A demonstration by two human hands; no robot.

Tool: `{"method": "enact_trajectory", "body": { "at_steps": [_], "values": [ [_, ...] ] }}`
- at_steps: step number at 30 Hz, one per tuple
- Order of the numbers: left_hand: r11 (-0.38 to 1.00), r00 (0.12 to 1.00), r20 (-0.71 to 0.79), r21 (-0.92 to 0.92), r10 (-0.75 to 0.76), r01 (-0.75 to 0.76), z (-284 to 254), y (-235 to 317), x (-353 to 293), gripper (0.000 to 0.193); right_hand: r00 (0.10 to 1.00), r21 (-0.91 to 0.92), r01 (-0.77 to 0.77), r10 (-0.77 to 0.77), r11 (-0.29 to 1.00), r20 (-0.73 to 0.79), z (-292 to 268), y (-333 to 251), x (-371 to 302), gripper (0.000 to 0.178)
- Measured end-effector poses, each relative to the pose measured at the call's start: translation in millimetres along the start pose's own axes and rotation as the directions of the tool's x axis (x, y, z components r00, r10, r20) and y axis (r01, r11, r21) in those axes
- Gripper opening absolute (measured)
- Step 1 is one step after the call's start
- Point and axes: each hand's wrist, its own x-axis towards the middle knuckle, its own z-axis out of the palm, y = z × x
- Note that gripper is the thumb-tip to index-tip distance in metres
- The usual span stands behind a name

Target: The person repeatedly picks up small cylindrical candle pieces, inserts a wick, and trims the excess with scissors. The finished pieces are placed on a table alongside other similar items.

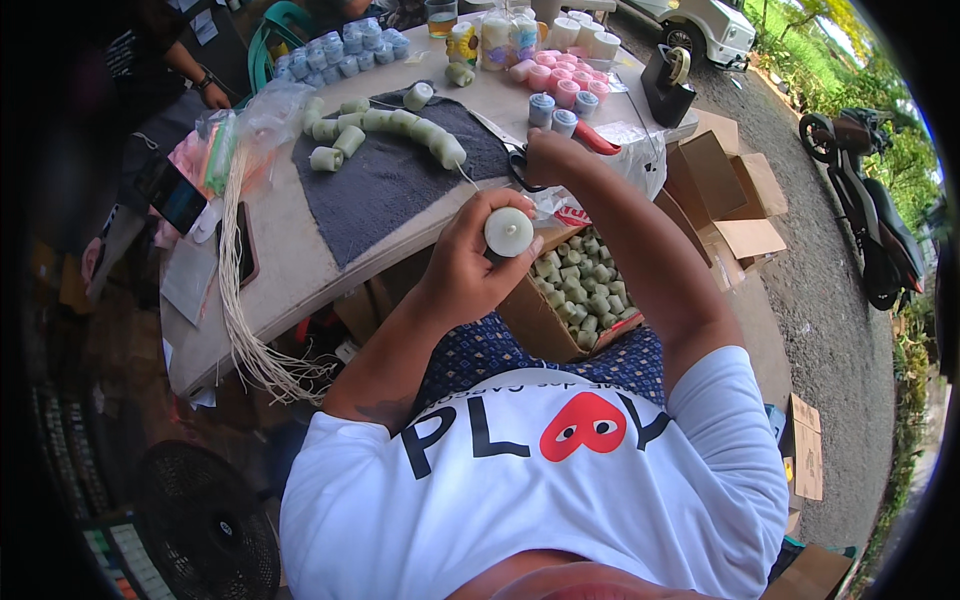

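While our left hand (pixel 462 262) holds a pale green candle (pixel 508 236) near the counter's close edge, its round end faces us with a small nub at the centre; that grip is closed about the candle's side, fingers and thumb wrapped round it. Our right hand (pixel 556 158) is at the black-handled scissors (pixel 517 170), and we cannot tell whether its grip is closed on the handle. We see the blades pointing toward a dark cloth (pixel 350 210) on the counter (pixel 285 283), where a curving row of green candles (pixel 404 123) lies with loose ones beside it. Below, a cardboard box (pixel 536 318) holds many more green pieces (pixel 590 292). Past our right hand stand blue candles (pixel 564 123), pink candles (pixel 566 93) and a black tape dispenser (pixel 667 98). Off to our left, a bundle of white cords (pixel 232 290) hangs over the counter's edge.
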Motion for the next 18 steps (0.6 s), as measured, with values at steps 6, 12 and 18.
{"method": "enact_trajectory", "body": {
  "at_steps": [6, 12, 18],
  "values": [
    [0.998, 0.998, -0.05, -0.049, 0.022, -0.025, 6, -31, 2, 0.029, 0.988, 0.365, -0.057, 0.001, 0.929, 0.153, -19, 21, -30, 0.059],
    [0.992, 0.992, -0.122, 0.126, 0.024, -0.008, 17, -49, -1, 0.025, 0.935, 0.901, 0.332, -0.028, -0.279, -0.353, -5, 28, -152, 0.063],
    [0.946, 0.994, -0.093, 0.325, 0.05, -0.018, 26, -56, 8, 0.026, 0.497, 0.516, 0.855, 0.202, 0.048, -0.844, -45, 6, -225, 0.06]
  ]
}}
